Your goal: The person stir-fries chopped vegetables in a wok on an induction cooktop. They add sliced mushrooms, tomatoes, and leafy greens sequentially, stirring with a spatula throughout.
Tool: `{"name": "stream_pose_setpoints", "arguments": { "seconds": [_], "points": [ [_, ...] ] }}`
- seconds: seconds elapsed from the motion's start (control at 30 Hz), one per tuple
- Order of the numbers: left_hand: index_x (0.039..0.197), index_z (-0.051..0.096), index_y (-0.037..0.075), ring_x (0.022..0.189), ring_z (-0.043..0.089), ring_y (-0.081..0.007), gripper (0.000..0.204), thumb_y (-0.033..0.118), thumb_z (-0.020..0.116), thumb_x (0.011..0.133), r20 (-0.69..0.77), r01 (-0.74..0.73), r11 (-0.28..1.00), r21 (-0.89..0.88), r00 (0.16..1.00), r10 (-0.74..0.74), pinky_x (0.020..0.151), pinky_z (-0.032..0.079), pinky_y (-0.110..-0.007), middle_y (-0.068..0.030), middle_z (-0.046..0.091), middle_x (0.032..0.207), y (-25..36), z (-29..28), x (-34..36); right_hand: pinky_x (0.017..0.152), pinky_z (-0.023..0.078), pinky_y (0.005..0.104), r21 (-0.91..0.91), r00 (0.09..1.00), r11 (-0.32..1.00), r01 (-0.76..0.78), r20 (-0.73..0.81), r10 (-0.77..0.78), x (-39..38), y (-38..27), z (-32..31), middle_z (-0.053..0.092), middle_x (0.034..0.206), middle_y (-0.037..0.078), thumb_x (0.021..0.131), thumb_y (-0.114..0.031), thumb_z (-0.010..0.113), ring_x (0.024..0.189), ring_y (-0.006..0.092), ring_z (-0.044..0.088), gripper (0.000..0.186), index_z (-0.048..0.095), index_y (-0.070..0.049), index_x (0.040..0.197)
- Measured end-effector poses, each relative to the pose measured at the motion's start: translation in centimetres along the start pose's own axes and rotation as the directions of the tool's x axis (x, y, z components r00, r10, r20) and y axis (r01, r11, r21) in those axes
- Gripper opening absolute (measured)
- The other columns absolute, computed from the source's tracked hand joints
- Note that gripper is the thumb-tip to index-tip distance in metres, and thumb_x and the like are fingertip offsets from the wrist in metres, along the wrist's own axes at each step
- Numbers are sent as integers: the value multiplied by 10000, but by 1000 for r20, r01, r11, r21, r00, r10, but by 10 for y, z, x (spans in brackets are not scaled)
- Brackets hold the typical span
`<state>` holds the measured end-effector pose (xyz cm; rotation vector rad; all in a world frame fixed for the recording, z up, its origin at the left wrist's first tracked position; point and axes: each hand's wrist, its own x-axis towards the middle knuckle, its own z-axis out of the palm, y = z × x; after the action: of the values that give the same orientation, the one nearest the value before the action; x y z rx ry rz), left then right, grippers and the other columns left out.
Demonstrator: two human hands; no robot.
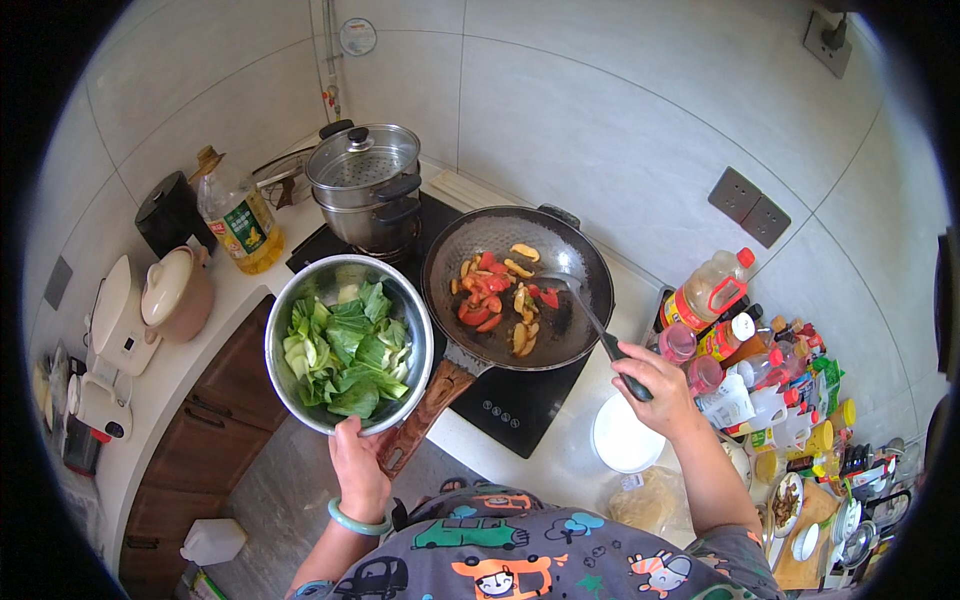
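Note:
My left hand [358, 457] grips the near rim of a steel bowl [275, 345], which is filled with cut leafy greens [350, 345]. The bowl is held up beside the wok [578, 330], left of its pan and close to its wooden handle [428, 412]. Inside the wok lie tomato pieces [484, 300] and browned slices [525, 315] of some food I cannot name. My right hand [655, 385] is closed round the dark handle of a spatula [590, 310], whose metal head rests among the food in the wok.
A steamer pot [365, 190] with a glass lid stands on the hob [510, 415] behind the bowl. An oil bottle [240, 225] and a lidded pot [178, 298] are at left. Right of the wok stand a white round container [627, 435] and several sauce bottles [705, 290].

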<state>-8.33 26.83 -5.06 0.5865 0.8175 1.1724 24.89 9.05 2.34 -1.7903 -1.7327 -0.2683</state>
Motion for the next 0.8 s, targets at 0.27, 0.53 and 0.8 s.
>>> {"name": "stream_pose_setpoints", "arguments": {
  "seconds": [0.27, 0.53, 0.8],
  "points": [
    [1132, 481, -18, 915, 658, -277, 286, 165, 473, 913, -11, 17, 1000, 3, 1000, -17, 845, 535, -413, -150, 614, 1064, 1, 0, 0, 780, 571, 375, 45, 995, 997, -59, 85, 55, 3, 1, 3, 666, 1133, 147, 763, -45, 759, 935, 323, 682, 257, 678, -92, 1003],
    [1142, 477, -45, 928, 665, -295, 309, 172, 461, 923, -19, 2, 1000, 16, 1000, -2, 867, 534, -422, -175, 626, 1070, 0, 2, -1, 791, 573, 365, 85, 999, 996, 15, -31, -12, 9, -20, 12, 663, 1133, 150, 748, -41, 776, 921, 318, 688, 273, 680, -99, 997],
    [1148, 463, -55, 958, 668, -341, 323, 193, 443, 941, -33, 11, 998, 60, 999, -10, 917, 524, -444, -210, 633, 1085, 2, 5, -3, 795, 568, 379, 174, 968, 971, 167, 159, -195, 19, -40, 38, 628, 1188, 163, 763, -73, 767, 966, 335, 665, 283, 661, -101, 1024]
  ]
}}
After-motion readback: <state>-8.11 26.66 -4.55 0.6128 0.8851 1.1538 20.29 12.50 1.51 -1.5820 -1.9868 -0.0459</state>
